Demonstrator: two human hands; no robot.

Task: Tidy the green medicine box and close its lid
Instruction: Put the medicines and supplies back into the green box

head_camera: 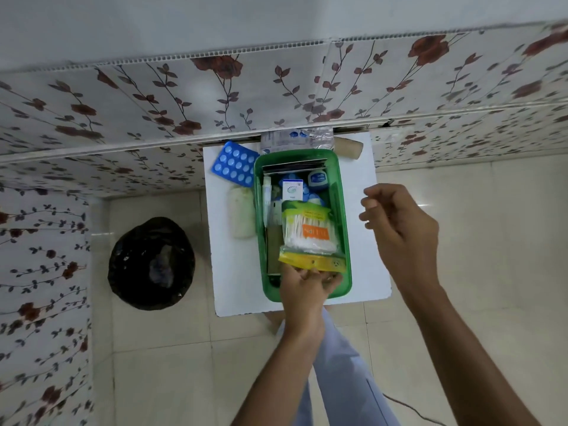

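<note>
The green medicine box [343, 210] stands open on a small white table [365, 241]. Inside it lie a bag of cotton swabs [309, 233], a small white-and-blue carton [292, 189], a blue-lidded jar [318, 178], a white tube [266, 195] and dark flat packs at the far end. My left hand [304, 290] grips the yellow near edge of the swab bag, at the box's near end. Held in the air to the right of the box, my right hand [396, 222] has loosely curled fingers and holds nothing. I see no lid.
Left of the box lie a blue blister pack [235, 164] and a pale bottle [241, 212]. Behind it are a clear plastic packet [296, 138] and a tan roll [349, 148]. A black-lined bin [150, 262] stands on the tiled floor, left of the table. Floral walls close in.
</note>
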